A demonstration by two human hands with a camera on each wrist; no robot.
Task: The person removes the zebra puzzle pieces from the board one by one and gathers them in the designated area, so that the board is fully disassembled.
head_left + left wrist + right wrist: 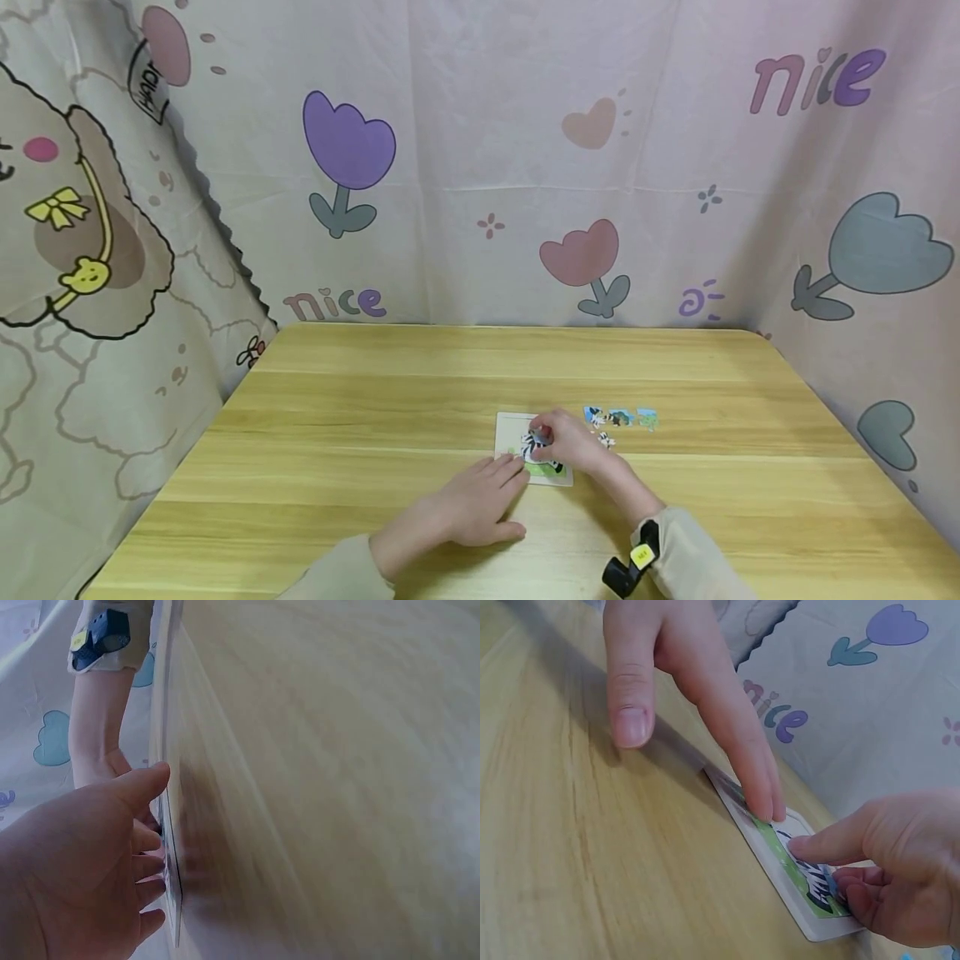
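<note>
My left hand (468,508) lay flat, steadying the puzzle board (517,429); my right hand (573,442) pinched a zebra piece (536,440), best lowered squarely.

Both hands (480,504) on puzzle board (510,433)

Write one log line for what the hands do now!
left hand: fingers press puzzle board edge | right hand: pinches zebra piece on board | loose pieces: on table beside board

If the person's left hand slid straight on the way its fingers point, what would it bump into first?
Most likely the puzzle board: the left hand lies flat on the table with its fingertips already at the board's near edge. Beyond it, the right hand pinches a puzzle piece.
</note>
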